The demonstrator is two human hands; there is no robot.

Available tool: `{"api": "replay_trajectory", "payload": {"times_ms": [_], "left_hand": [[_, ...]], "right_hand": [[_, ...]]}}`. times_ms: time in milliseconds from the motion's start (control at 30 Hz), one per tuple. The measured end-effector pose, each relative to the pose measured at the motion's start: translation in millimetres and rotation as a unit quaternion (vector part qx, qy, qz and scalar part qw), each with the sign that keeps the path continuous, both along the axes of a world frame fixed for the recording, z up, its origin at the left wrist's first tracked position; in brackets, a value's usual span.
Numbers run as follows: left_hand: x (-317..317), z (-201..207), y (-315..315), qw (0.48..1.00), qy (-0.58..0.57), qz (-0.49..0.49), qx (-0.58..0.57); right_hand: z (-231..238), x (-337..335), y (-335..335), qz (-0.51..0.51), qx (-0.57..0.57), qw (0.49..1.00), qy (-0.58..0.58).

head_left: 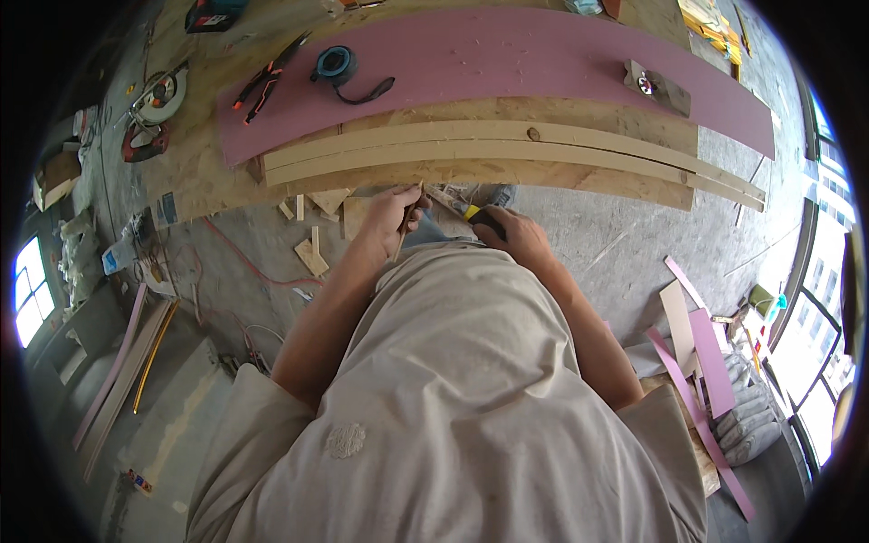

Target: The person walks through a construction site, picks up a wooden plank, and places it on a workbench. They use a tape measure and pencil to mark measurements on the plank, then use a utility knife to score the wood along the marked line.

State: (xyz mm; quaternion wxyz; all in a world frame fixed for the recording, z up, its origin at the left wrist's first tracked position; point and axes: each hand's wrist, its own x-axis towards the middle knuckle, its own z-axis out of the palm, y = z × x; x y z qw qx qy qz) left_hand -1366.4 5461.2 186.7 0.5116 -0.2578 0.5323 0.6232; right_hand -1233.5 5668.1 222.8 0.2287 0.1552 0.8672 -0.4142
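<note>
Both my hands are close together in front of my waist, just below the near edge of the workbench. My left hand (398, 215) is closed around a thin brown pencil-like stick (405, 237), whose lower end sticks out below the fingers. In my right hand (518, 237) is a knife (472, 213) with a yellow and black handle. Its blade end points up and left toward the stick; whether they touch I cannot tell. Beyond my hands, two long pale wood strips (407, 140) lie side by side along the bench edge.
A long pink board (434, 54) spans the plywood bench (195, 172), carrying pliers (269, 81), a blue round tool with a strap (335, 65) and a hand plane (656, 86). A circular saw (154, 113) stands left. Wood offcuts (312, 253) and a red hose (244, 258) lie on the floor.
</note>
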Motion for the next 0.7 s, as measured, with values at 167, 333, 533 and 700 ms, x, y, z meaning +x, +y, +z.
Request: {"api": "replay_trajectory", "payload": {"times_ms": [167,333,533,700], "left_hand": [[-2.0,1.2,-1.2,1.0,-0.011,0.003,0.001],[-4.9,2.5,-1.9,1.0,-0.016,-0.007,0.0],[-5.9,-0.2,-3.1,1.0,-0.027,-0.003,0.005],[-6.4,0.5,-4.2,1.0,-0.019,-0.005,0.011]], "right_hand": [[-2.2,-3.2,-1.5,0.003,-0.013,1.0,0.006],[-2.0,-7.2,-3.2,0.01,-0.011,1.0,0.0],[-1.7,-7.6,-6.2,0.0,0.013,1.0,0.009],[3.2,-8.5,-7.4,0.002,0.013,1.0,0.01]]}}
